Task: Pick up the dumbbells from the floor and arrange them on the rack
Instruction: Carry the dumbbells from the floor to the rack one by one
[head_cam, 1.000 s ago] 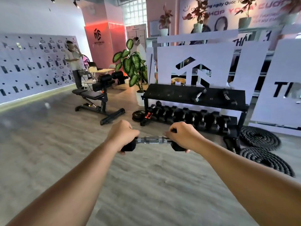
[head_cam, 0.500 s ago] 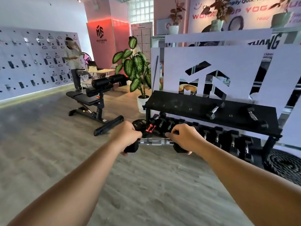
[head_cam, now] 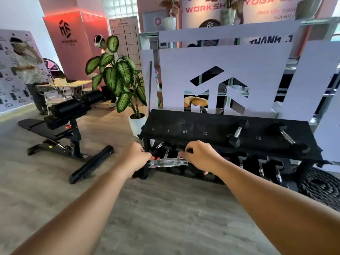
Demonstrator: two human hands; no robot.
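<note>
Gripping both ends of the black-headed dumbbell with the knurled chrome handle (head_cam: 167, 162), I have my left hand (head_cam: 135, 157) curled over the left head and my right hand (head_cam: 199, 155) curled over the right head, so each grip is closed on the weight and only the bare bar shows between them. It hangs in the air at about the height of the lower tier, not resting on anything.

Compared with a second ago, the black two-tier dumbbell rack (head_cam: 211, 126) fills far more of my view and the dumbbell now sits right in front of its left end, where before a wide stretch of grey wood-look floor (head_cam: 165, 218) lay between them. I read that as the carry being nearly over and the placing step about to start.

The handle's long axis runs left to right across my view, roughly parallel to the rack's front edge, level or nearly so. The two chrome-handled dumbbells already on the top shelf (head_cam: 238, 132) (head_cam: 287, 136) lie front to back instead, so I judge mine needs a quarter turn before it goes down.

White painted numbers on the top shelf mark slots, and the ones near my hands look unfilled. The lower tier, partly hidden behind my hands, holds a row of black dumbbells (head_cam: 261, 168).
</note>
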